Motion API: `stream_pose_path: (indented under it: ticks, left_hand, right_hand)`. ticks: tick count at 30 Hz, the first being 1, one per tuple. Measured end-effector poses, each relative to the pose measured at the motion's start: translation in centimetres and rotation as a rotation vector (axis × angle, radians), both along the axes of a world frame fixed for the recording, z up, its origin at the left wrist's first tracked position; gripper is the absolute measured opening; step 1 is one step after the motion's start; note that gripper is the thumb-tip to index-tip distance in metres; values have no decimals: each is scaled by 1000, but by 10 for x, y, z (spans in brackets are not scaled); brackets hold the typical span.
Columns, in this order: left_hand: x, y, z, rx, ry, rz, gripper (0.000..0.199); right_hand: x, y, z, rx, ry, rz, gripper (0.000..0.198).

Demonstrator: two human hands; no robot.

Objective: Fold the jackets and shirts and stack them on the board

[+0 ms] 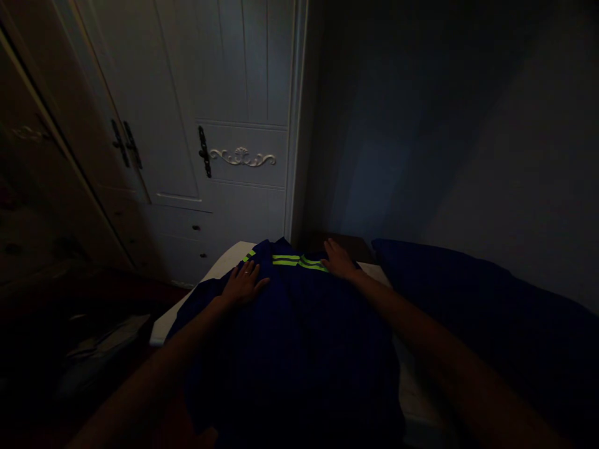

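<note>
A dark blue garment (299, 330) with bright yellow-green stripes lies spread over a pale board or tabletop (173, 317). On its left part, near a short stripe, my left hand (242, 284) rests flat with the fingers apart; a ring shows on one finger. My right hand (339, 259) lies at the upper right edge of the garment, by the end of the stripes, fingers stretched out. Neither hand grips the cloth. The garment's lower part hangs toward me and fades into the dark, so its full shape is hidden.
A white wardrobe (248, 212) with dark handles stands behind the board. To the right lies a large dark blue cloth or cushion (458, 280) against the wall. A brown surface (360, 248) shows behind the board. Dim, folded-looking items (107, 340) lie at lower left.
</note>
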State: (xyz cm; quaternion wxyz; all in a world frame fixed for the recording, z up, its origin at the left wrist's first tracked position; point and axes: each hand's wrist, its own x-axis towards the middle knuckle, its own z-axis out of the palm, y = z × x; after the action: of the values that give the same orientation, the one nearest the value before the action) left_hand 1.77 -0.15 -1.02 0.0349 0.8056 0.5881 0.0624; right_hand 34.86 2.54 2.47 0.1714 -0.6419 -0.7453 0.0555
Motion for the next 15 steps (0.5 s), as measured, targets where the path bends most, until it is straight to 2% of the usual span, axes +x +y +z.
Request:
stream_pose_path:
  ticks: [3, 6, 11, 15]
  left_hand:
    - [-1, -4, -8, -17, 21, -3, 82]
    - [-3, -7, -4, -27, 41, -2, 81]
    - [4, 2, 28, -56, 65, -33, 75]
    - [31, 28, 56, 178, 53, -31, 64]
  right_hand:
    - [-19, 9, -7, -25, -157, 21, 71]
    - [-25, 10, -16, -140, -219, -9, 67]
    - [-20, 2, -24, -257, -201, 45, 61]
    - [-16, -8, -22, -312, -197, 88, 69]
